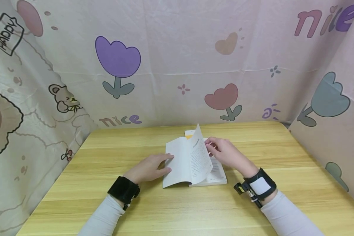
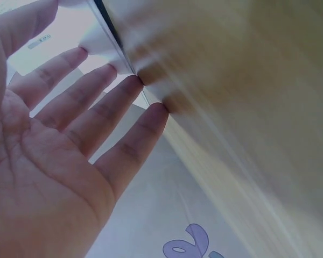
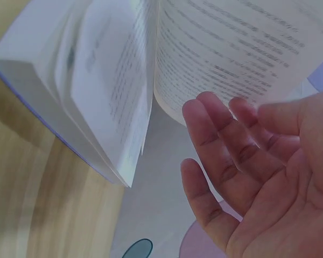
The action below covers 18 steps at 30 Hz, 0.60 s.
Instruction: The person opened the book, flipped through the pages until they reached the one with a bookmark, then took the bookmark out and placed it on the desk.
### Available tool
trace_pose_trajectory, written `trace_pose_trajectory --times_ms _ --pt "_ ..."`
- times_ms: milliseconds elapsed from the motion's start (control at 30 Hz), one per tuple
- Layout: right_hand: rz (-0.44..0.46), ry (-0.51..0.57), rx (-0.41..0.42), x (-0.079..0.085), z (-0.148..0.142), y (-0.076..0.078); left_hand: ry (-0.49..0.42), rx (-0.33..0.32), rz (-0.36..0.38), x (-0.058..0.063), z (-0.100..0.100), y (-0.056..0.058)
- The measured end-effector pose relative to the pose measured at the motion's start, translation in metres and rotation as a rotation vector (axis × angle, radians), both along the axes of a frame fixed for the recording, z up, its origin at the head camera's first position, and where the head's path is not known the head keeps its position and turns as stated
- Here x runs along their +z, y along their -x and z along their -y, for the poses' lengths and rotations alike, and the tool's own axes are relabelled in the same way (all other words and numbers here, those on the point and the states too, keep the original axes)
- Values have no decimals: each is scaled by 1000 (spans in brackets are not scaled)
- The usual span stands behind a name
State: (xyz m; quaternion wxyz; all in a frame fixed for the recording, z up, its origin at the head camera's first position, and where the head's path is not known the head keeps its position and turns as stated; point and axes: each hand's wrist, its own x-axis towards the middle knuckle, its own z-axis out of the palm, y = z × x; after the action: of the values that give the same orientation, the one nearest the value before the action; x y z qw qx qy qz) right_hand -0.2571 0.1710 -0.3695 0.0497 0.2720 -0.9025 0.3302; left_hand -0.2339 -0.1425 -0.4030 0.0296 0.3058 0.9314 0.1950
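A paperback book (image 1: 218, 178) lies open near the table's far middle, its left pages (image 1: 177, 164) turned over to the left. One printed page (image 1: 199, 160) stands raised near the middle; in the right wrist view its lines of print curve over my fingers. My right hand (image 1: 224, 150) pinches this page at its outer edge between thumb and forefinger, the other fingers loosely bent. My left hand (image 1: 150, 167) rests at the left edge of the book, fingers nearly straight. The left wrist view shows those fingertips (image 2: 160, 110) along the book's edge.
A white and orange piece (image 1: 189, 134) shows behind the book's top edge. The wooden table (image 1: 177, 213) ends at a patterned cloth (image 1: 171, 49) that hangs behind it and along both sides. Each wrist wears a black strap (image 1: 124, 190).
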Motion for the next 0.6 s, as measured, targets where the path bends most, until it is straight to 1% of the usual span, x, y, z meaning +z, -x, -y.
trace_pose_trajectory --times_ms 100,267,400,500,600 --pt "1 -20 5 -1 2 -1 -13 -1 -18 0 0 1" --pt "6 -45 17 -4 6 -3 -31 -15 -71 3 -1 2" --pt "9 -62 31 -6 9 -3 -24 -15 -104 6 -1 3" --pt "16 -60 45 -8 11 -4 -25 -8 -126 7 -2 3" --pt "11 -47 71 -10 13 -4 -39 -18 -151 8 -1 3"
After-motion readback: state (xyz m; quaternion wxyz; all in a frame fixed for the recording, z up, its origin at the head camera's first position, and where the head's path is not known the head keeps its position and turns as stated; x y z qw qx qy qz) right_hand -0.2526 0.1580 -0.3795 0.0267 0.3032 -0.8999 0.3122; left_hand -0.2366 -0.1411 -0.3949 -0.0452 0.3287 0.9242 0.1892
